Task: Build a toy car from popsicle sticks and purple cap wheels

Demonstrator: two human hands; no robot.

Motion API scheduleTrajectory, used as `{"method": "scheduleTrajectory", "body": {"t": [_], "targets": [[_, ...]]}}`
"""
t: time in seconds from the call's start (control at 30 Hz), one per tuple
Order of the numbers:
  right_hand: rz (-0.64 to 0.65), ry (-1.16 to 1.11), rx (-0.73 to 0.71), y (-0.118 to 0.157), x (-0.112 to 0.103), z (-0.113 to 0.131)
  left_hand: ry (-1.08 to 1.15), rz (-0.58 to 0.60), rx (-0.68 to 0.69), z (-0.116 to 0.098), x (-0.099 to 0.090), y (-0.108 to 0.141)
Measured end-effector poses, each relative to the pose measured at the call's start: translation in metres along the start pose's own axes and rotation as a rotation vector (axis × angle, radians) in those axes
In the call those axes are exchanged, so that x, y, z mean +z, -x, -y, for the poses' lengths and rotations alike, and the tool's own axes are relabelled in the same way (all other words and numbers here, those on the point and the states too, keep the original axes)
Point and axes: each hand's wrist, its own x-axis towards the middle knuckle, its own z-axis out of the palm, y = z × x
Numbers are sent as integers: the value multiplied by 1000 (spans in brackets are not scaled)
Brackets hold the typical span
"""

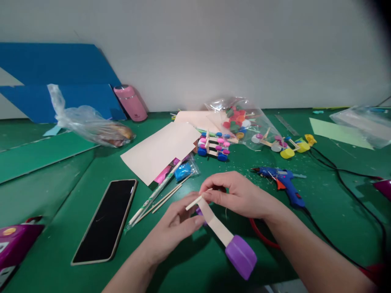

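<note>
A flat, pale craft stick slants down and to the right between my hands, with a large purple piece like a bottle cap at its near end. Across the far end lies a short pale rod. My right hand pinches the rod where it meets the craft stick. My left hand is closed around the assembly from the left, its thumb beside a smaller purple part. My left fingers partly hide that purple part.
A blue glue gun lies right, its black cord trailing. Left are a phone, thin wooden sticks and pale paper. Behind stand small cap-wheeled models, a bag of coloured caps and a pink flask.
</note>
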Motion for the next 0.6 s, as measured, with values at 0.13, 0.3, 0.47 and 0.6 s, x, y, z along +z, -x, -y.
{"method": "scheduleTrajectory", "body": {"t": [0.13,0.3,0.47,0.6], "targets": [[28,84,-79,-2,2,8,-90,49,-18,0,1,-3],[-114,130,-80,1,0,10,-48,-21,-21,3,3,-4],[-351,246,142,38,-5,-11,-168,-138,-14,3,3,-2],[-442,442,402,91,-1,-46,-166,-198,28,7,0,-3]]}}
